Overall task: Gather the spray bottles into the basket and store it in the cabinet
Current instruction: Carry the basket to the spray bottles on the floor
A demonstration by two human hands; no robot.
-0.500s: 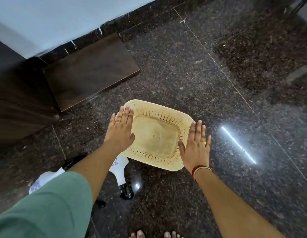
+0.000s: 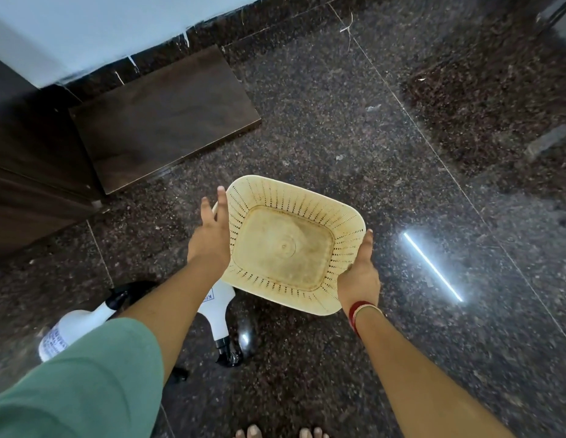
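Note:
A cream perforated plastic basket [image 2: 285,245] is in the middle of the view above the dark granite floor, empty, its flat base facing me. My left hand [image 2: 212,238] grips its left rim, fingers stretched along the edge. My right hand [image 2: 359,275] clasps the right near corner. Two white spray bottles lie on the floor near my left arm. One spray bottle [image 2: 217,314] pokes out under the basket's near edge, black trigger head toward me. The other spray bottle [image 2: 70,333] is further left, partly hidden by my sleeve.
A dark wooden cabinet [image 2: 28,153] stands at the left with its door [image 2: 164,115] swung open over the floor. A pale wall [image 2: 101,26] runs behind it. My toes [image 2: 253,433] show at the bottom edge. A bright light streak [image 2: 433,267] reflects off the floor on the right.
Both hands have turned from lying flat on the basket's sides to gripping its edges. The basket has tilted slightly and shifted a little to the right.

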